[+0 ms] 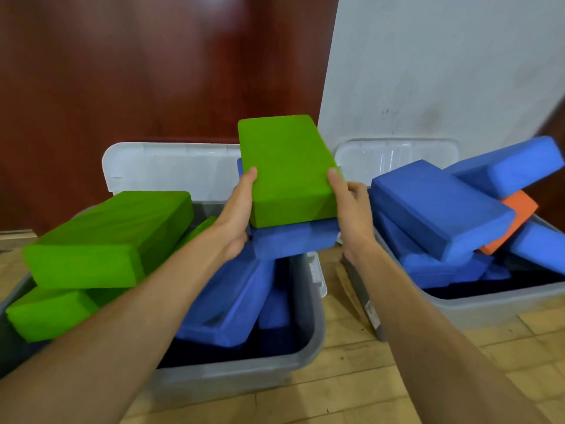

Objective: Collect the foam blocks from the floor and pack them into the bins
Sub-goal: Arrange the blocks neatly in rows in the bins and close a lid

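Note:
Between both hands I hold a stack of two foam blocks in the air: a green block [286, 169] on top and a blue block [293, 240] under it. My left hand [238, 215] grips the stack's left side, thumb on the green top. My right hand [351, 212] grips the right side the same way. The stack hangs over the far right corner of the left grey bin [244, 374], which holds green blocks [101, 240] on its left and blue blocks [226, 304] on its right. The right grey bin [477, 310] is piled with blue blocks [437, 206] and an orange one [510, 221].
Two clear lids [171, 169] lean upright behind the bins, against a dark red wooden door and a white wall [443, 71]. Tan floor tiles [342, 377] show between and in front of the bins.

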